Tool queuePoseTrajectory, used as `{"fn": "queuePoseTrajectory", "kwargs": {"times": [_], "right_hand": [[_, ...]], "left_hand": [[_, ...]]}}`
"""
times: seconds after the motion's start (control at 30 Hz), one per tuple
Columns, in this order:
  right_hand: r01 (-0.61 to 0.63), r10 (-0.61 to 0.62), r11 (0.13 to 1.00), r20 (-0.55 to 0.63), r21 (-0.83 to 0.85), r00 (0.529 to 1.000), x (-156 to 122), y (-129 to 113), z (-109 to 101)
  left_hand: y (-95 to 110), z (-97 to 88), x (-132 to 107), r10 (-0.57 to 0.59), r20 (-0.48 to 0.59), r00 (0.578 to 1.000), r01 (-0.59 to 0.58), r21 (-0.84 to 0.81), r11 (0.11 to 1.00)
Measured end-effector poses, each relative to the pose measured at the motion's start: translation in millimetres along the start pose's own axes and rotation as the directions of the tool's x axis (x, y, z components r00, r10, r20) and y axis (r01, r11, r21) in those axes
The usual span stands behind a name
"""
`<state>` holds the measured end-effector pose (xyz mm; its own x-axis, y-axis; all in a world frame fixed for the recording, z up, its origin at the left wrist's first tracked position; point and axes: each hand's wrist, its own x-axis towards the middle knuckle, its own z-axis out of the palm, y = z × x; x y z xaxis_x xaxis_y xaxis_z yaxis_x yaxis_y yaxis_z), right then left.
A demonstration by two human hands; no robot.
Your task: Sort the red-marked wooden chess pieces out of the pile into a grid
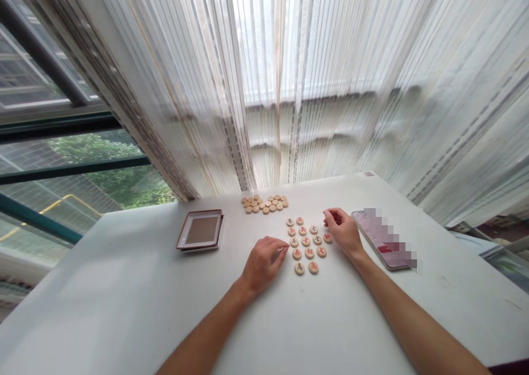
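Several face-up pieces (305, 241) lie between left hand (263, 262), pinched nearly closed, and right hand (345, 232), half-curled; any hold cannot be told. Apparent step: arranging. Next move probably calls for light fingertip pinching.

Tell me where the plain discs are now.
In the head view, the plain discs lie near the far edge of the table, left of and beyond the lettered discs and right of the tray.

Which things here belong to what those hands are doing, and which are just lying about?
Likely in use:
marked wooden discs, between left hand and right hand
plain-topped discs, grouped beyond

Probably just lying about:
phone
shallow box, set apart
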<state>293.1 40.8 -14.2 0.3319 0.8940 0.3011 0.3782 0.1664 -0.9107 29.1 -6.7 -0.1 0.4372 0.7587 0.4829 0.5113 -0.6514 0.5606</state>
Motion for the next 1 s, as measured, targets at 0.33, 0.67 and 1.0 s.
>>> {"fn": "queuePoseTrajectory", "kwargs": {"times": [0.33, 0.67, 1.0], "right_hand": [[-0.002, 0.002, 1.000, -0.003, 0.015, 1.000, 1.7, 2.3, 2.0], [0.001, 0.000, 0.999, -0.006, 0.040, 1.000, 1.0, 0.8, 1.3], [-0.018, 0.019, 0.999, -0.003, 0.031, 1.000, 1.5, 2.0, 1.6]], "left_hand": [[-31.1, -9.9, 59.4, -0.029, -0.050, 0.998, 0.039, 0.200, 0.979], [-77.6, 15.5, 147.7, -0.190, 0.098, 0.977, 0.124, 0.462, 0.878], [-122.3, -55.2, 113.8, -0.495, 0.048, 0.867, 0.358, 0.632, 0.688]]}}
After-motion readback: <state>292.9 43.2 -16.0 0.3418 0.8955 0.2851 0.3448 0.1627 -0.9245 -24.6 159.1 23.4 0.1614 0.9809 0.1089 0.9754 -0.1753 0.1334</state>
